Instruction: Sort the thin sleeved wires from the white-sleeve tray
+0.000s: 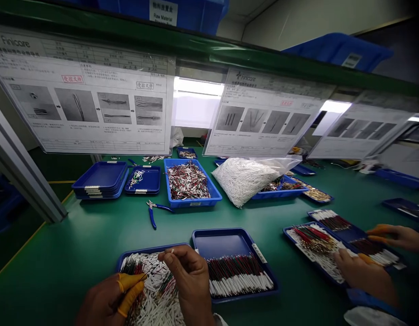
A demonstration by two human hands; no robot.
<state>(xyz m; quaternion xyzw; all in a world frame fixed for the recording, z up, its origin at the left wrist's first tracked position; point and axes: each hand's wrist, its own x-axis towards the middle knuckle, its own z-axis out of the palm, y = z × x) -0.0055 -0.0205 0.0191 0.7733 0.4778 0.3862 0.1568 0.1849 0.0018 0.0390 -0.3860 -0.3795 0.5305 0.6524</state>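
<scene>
My left hand [107, 301], with yellow finger cots on two fingers, pinches a thin wire above a blue tray [135, 253] heaped with white-sleeved wires. My right hand [185, 276] pinches a thin strand just above the same heap, close to my left fingertips. The strand is too fine to trace fully. To the right, a second blue tray [223, 242] holds a neat row of red and green wires [236, 274] with white sleeved ends. A co-worker's hands [375, 256], also in yellow cots, work over separate trays at the right.
Blue-handled pliers [152, 213] lie on the green bench [94, 235]. Beyond them stand stacked blue trays [101, 179], a tray of red and green wires [189, 181], and a plastic bag of white sleeves [243, 179]. Illustrated instruction sheets [83, 90] hang overhead from a green shelf.
</scene>
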